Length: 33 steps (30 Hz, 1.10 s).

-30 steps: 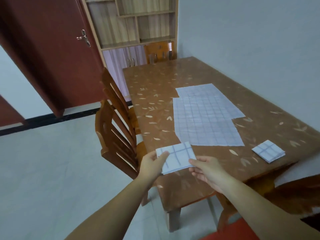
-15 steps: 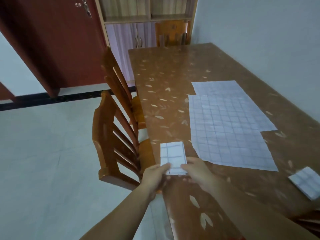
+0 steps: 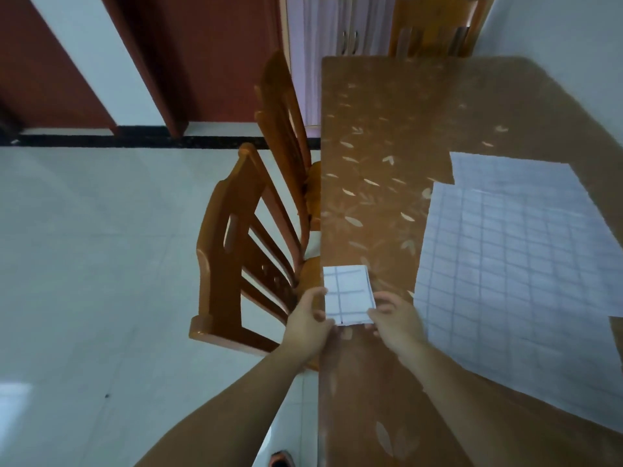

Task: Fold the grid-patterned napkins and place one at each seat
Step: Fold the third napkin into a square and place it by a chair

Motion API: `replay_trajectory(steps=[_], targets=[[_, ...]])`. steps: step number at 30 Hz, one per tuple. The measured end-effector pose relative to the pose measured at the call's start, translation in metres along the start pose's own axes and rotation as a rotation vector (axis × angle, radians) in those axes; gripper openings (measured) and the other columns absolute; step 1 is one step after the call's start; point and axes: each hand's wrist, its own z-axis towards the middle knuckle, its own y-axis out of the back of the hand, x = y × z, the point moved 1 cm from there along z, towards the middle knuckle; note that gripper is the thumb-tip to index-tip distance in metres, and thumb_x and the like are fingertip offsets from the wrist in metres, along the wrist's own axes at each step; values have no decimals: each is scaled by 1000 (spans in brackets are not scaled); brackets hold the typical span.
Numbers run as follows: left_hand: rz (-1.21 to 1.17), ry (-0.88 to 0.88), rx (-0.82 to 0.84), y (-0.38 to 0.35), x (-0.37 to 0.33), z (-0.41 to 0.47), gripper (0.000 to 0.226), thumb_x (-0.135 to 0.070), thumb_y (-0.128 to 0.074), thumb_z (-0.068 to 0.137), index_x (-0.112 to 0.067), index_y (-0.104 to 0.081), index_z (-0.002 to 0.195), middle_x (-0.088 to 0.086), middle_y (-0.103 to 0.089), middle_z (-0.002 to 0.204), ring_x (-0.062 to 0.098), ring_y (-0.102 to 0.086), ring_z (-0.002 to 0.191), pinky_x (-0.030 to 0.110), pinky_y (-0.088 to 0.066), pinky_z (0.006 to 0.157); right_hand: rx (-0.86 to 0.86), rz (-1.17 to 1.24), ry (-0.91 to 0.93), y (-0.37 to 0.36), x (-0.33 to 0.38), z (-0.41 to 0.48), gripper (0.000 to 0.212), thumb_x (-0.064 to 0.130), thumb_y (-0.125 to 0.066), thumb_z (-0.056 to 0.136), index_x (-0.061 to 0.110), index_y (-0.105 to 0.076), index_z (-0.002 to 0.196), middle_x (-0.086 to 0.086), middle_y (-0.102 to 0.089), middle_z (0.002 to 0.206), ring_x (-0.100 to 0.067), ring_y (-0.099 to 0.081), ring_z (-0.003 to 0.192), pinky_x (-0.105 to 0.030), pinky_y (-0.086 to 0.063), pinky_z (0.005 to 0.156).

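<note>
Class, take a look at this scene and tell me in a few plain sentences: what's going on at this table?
A person is setting out napkins. The left hand and right hand pinch the near corners of a folded napkin at the edge of the table, in front of the nearer chair. Larger unfolded napkins lie flat and overlapping to the right. Whether the folded one already rests on the table is hard to tell.

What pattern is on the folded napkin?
The folded napkin shows dark grid lines on white; head view.
</note>
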Motion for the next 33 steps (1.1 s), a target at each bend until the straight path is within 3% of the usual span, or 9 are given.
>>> replay_trajectory(steps=[4,6,9,12,16,20,26,28,33], targets=[[108,13,-114,-4,1,8,35,-18,-66,93,-33,-50,120,-13,-58,87,0,-56,76,5,-41,54,-51,-34,48,-6,-8,13,25,9,-62,90,17,-64,114,-5,-72,101,-11,-70,69,-26,-57,64],[133,-4,-146,-6,2,7,37,-16,-66,92,-29,-53,124,-12,-58,91,3,-56,80,7,-46,68,-54,-19,76,-4,-11,11,21,11,-63,90,18,-63,110,-4,-71,103,-14,-70,77,-28,-57,69],[187,-54,-197,-8,-4,7,28,-21,-64,93,-29,-55,118,-9,-59,99,12,-58,93,28,-53,90,-60,-98,168,10,-12,3,18,18,-66,89,22,-63,106,6,-67,97,-14,-66,85,-22,-51,70],[282,-185,-197,-16,-21,13,32,-21,-59,92,-29,-57,123,-5,-61,105,10,-60,90,22,-51,80,-83,-229,273,44,-20,-4,20,23,-68,89,20,-66,109,9,-63,90,-7,-60,79,-12,-40,64],[330,-323,-58,-56,-59,19,30,-21,-57,93,-26,-60,122,-9,-63,99,9,-61,82,11,-43,68,-89,-536,262,102,-52,-8,44,38,-66,88,25,-56,129,8,-59,121,-13,-59,110,-24,-46,90],[348,-381,69,-101,-74,8,29,-20,-60,90,-25,-61,119,-11,-60,89,7,-57,80,12,-43,68,-98,-855,230,133,-97,-14,71,62,-56,84,27,-43,144,5,-47,147,-20,-42,136,-40,-35,110],[439,-388,203,-131,-63,4,34,-26,-65,87,-30,-60,119,-7,-63,96,9,-61,86,23,-54,75,-309,-933,534,131,-124,-6,32,42,-74,77,25,-73,104,0,-71,111,-24,-68,103,-41,-54,83],[496,-422,240,-134,-61,3,35,-33,-70,83,-30,-62,117,-7,-62,99,11,-62,90,29,-54,82,-341,-927,621,131,-118,-1,14,31,-67,80,25,-74,91,3,-72,98,-22,-69,91,-37,-53,77],[910,-579,281,-145,-55,4,43,-52,-61,85,-36,-59,126,-10,-55,134,17,-44,127,43,-39,104,-254,-817,607,130,-112,0,13,29,-57,86,25,-67,79,8,-66,89,-17,-65,85,-33,-45,75]])
